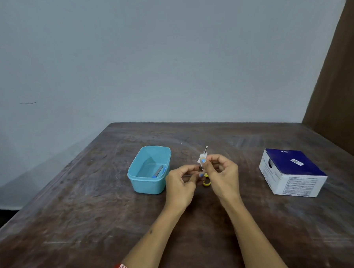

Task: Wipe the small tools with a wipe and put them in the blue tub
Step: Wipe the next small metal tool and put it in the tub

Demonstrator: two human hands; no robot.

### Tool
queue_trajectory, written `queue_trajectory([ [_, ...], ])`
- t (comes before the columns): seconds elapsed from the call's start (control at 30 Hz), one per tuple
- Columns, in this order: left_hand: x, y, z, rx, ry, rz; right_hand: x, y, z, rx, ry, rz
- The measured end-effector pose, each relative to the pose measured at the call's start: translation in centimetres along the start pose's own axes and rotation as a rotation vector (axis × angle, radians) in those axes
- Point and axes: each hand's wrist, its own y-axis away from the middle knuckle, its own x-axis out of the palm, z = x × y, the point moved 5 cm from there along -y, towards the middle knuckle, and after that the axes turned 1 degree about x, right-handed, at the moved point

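Note:
Above the middle of the table I hold a thin metal tool [206, 149]. Its tip points up and away from me. My left hand [182, 184] grips the tool's lower end. My right hand [222, 173] pinches a small white wipe [201, 159] around the tool's shaft. A yellow-handled tool [206, 182] lies on the table under my hands, mostly hidden. The blue tub [149, 187] stands just left of my left hand, open, with a blue-and-grey tool [159, 171] lying inside.
A blue-and-white cardboard box [291, 173] sits at the right of the worn wooden table [94, 220]. A pale wall rises behind the table and a brown panel [337, 84] stands at the right.

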Motion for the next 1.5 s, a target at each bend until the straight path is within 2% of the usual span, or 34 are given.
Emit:
queue_trajectory([
  [0.3, 0.4, 0.5, 0.1, -0.015, -0.068, 0.048, -0.9, -0.8, 0.2, -0.026, -0.164, -0.165],
  [0.4, 0.3, 0.5, 0.2, 0.008, -0.132, 0.033, -1.9, -1.2, -0.4, -0.018, -0.211, -0.319],
  [0.47, 0.2, 0.7, -0.2, 0.02, -0.144, 0.002, -2.9, -1.4, -1.1, -0.005, -0.146, -0.452],
  [0.53, 0.0, 1.2, -1.3, 0.065, -0.16, -0.048, -3.5, -1.2, -1.7, 0.011, -0.01, -0.517],
  [0.6, -1.0, 1.9, -3.4, 0.154, -0.18, -0.14, -3.3, -1.0, -2.1, 0.01, 0.091, -0.503],
  [0.7, -5.3, 2.1, -6.7, 0.275, -0.208, -0.375, -3.0, -1.0, -2.4, 0.011, 0.169, -0.469],
  [0.8, -10.5, 0.8, -7.4, 0.233, -0.282, -0.512, -3.0, -1.1, -2.4, 0.017, 0.2, -0.477],
  [0.97, -11.8, -0.5, -6.1, 0.025, -0.581, -0.42, -2.8, -1.0, -2.2, 0.046, 0.239, -0.449],
  [1.3, -10.1, -2.1, -6.3, -0.142, -0.905, -0.308, -2.7, -0.9, -2.2, 0.07, 0.268, -0.411],
  [1.5, -8.4, -2.7, -7.4, -0.251, -1.157, -0.144, -2.6, -0.9, -2.2, 0.088, 0.297, -0.386],
])
